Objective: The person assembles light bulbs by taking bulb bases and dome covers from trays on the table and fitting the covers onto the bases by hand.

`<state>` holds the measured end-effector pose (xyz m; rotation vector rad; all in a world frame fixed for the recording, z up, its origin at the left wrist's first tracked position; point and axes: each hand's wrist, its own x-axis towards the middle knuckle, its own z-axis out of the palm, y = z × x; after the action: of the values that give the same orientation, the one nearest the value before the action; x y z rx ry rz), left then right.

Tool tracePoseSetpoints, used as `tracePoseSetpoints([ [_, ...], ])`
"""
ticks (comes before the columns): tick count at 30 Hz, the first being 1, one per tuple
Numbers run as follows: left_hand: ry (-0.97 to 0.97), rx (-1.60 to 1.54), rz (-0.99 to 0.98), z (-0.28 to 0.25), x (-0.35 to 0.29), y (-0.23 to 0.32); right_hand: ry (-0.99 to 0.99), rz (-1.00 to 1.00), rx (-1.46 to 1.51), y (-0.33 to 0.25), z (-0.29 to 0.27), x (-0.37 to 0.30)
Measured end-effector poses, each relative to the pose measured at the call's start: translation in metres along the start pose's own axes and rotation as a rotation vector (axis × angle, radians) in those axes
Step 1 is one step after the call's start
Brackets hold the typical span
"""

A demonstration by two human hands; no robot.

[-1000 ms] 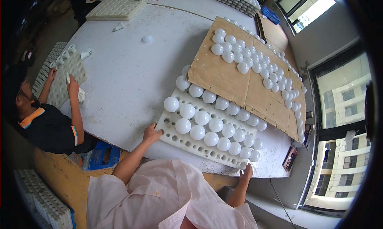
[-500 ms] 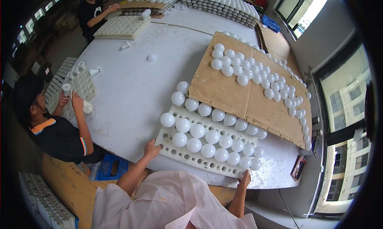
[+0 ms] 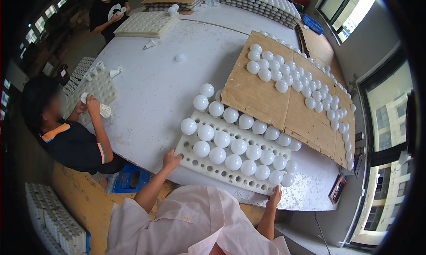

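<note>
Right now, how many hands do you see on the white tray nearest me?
2: your left hand at the tray's near left corner, and your right hand at its near right corner. Some fingers may be hidden; both hands show.

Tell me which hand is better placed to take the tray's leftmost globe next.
Probably the left hand: it grips the left end of the tray, close to that globe. The right hand holds the opposite end, with other globes between.

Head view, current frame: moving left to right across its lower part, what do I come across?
Stack of white trays → blue plastic stool → the person's left hand at the left end of a flat white tray with round holes → right hand at that tray's near right corner → small reddish-brown rectangular object.
</note>
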<state>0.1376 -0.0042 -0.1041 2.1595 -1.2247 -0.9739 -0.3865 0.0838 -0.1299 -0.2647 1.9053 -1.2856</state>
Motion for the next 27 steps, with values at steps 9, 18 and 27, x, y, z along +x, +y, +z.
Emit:
tracePoseSetpoints([
  [9,-0.016,-0.091,0.038,-0.002,-0.009,-0.004,0.355,-0.228,0.165,-0.026,-0.032,0.0],
  [18,0.023,-0.041,0.043,0.01,-0.005,-0.029,0.063,-0.968,-0.054,-0.192,0.11,0.019],
  [27,0.031,-0.062,-0.054,0.003,-0.018,0.006,-0.157,-1.085,-0.681,-0.306,0.295,0.093],
])
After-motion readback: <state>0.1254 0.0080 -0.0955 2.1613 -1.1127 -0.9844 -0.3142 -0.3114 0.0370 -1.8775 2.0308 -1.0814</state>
